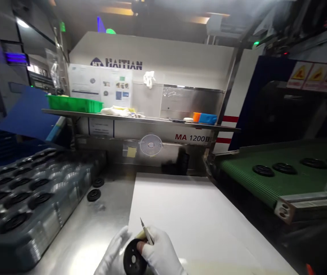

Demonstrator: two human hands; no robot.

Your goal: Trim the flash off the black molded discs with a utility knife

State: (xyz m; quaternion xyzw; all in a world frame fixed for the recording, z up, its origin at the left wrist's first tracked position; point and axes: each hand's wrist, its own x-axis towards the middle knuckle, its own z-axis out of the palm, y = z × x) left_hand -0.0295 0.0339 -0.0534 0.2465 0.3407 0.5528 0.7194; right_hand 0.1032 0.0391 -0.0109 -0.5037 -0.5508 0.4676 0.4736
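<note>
A round black plastic part (129, 255) with a hole in its middle is held tilted at the bottom of the view, in front of the white sheet. Along its left edge and behind it curls my white-gloved left hand (112, 249), its fingertips partly hidden by the part. My right hand (163, 250), also gloved but with a bare thumb tip, grips a slim pointed craft knife (147, 232), blade pointing up and left. That thumb presses on the black part's face. On the steel table to the left lie two similar black parts, a nearer one (94, 195) and a farther one (98, 182).
Trays (63, 214) with several black parts stand at left. A white sheet (175, 202) covers the table's middle. At right, a green conveyor belt (246, 183) carries several black parts. The back shelf (152, 120) holds a green bin (74, 104); a round fan (151, 145) sits below.
</note>
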